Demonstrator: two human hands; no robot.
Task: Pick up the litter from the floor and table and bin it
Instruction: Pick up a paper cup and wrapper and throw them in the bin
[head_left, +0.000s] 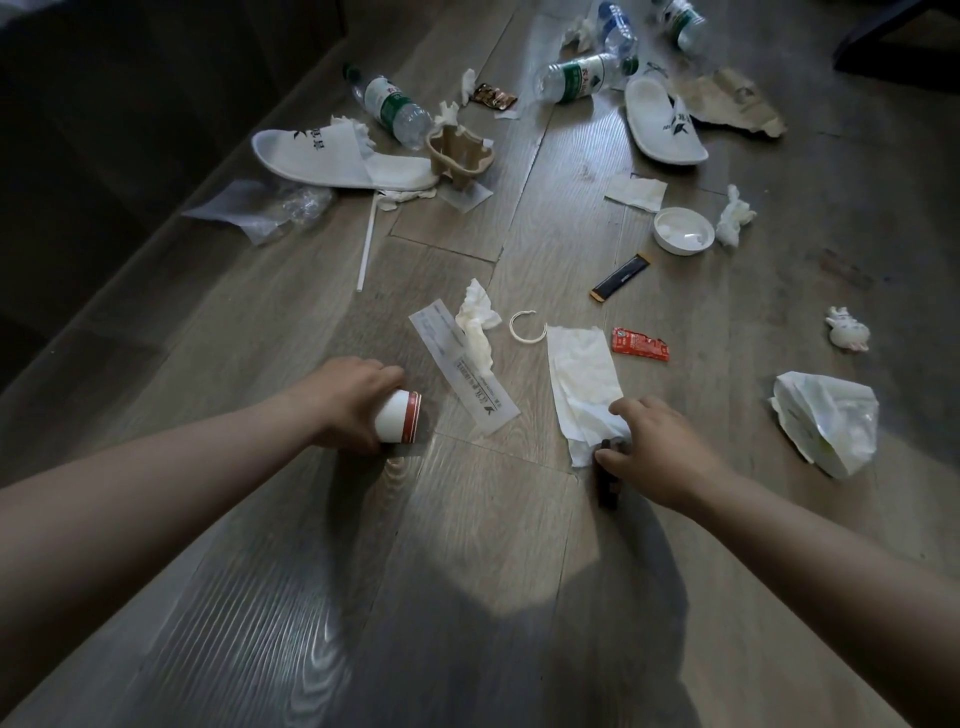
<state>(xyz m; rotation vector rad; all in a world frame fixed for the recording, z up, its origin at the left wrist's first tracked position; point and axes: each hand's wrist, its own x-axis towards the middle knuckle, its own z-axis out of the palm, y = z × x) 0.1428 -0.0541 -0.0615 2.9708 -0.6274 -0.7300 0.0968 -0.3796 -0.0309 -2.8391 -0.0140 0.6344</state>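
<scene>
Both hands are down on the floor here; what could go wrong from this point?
1. The right hand pinches a small dark item at the napkin's near edge; the napkin may get dragged along or left behind.
2. The left hand grips the paper cup on its side; any dregs could spill.

A grey-brown wood-plank floor (467, 545) fills the view. One white cloth slipper with black print (311, 150) lies on it at upper left, and a second white printed slipper (660, 119) lies well apart at upper right. Dark furniture (130, 78) borders the left side, and a dark frame leg (883, 36) stands top right.
</scene>
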